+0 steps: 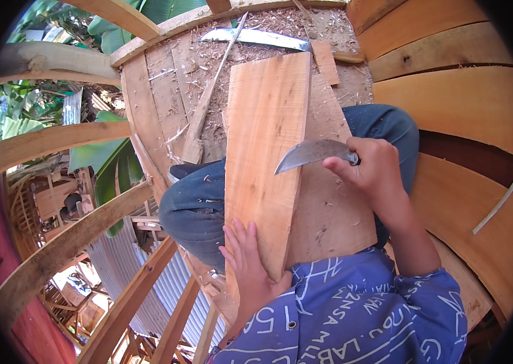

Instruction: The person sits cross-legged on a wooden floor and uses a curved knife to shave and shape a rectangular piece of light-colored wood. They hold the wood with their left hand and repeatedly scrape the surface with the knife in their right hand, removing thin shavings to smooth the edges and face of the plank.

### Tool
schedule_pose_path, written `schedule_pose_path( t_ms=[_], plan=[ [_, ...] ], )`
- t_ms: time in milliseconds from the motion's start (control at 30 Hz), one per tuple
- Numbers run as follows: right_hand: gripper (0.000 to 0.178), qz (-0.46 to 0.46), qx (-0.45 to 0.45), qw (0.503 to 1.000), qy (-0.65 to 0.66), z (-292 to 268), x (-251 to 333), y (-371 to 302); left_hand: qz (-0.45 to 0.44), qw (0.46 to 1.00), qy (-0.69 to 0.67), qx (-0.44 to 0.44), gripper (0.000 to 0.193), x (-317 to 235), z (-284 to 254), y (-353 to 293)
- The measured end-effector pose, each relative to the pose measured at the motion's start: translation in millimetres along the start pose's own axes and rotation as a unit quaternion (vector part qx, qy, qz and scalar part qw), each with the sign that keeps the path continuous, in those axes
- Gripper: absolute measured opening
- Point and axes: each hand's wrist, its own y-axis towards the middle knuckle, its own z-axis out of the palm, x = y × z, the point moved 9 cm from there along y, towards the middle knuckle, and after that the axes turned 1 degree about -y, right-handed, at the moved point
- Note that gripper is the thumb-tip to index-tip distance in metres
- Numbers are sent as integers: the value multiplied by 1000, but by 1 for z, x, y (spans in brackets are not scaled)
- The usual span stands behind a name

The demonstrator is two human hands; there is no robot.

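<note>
A thick, pale orange wooden board [265, 127] lies lengthwise across my lap, narrowing toward my body. My left hand [249, 267] rests on its near end with fingers spread and thumb apart. In my closed right hand [370, 167] is a knife [314, 153] with a broad curved blade. Its blade points left over the board's right edge; whether it touches the wood I cannot tell. The handle is mostly hidden by my fingers. Under the board, to the right, sits a second flat wooden piece [332, 212].
A long shiny blade [256, 38] lies at the far end among wood shavings [199, 64]. Left of the board is a thin wooden stick [214, 91]. Wooden rails [68, 242] border the left side, with a drop beyond. A plank wall [450, 103] stands at right.
</note>
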Motion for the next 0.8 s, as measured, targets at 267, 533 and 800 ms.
schedule_pose_path(
  t_ms=[267, 533, 800],
  plan=[
    [68, -102, 4, 995, 14, 11, 44, -52, 7, 999, -51, 1, 103, 3, -9, -1],
    [72, -109, -42, 992, -49, 18, 31, -39, -1, 998, -55, -10, 101, 2, -7, -2],
    [77, -91, -48, 994, -48, 20, 25, -23, -10, 998, -54, -6, 100, -2, -8, 0]
  ],
)
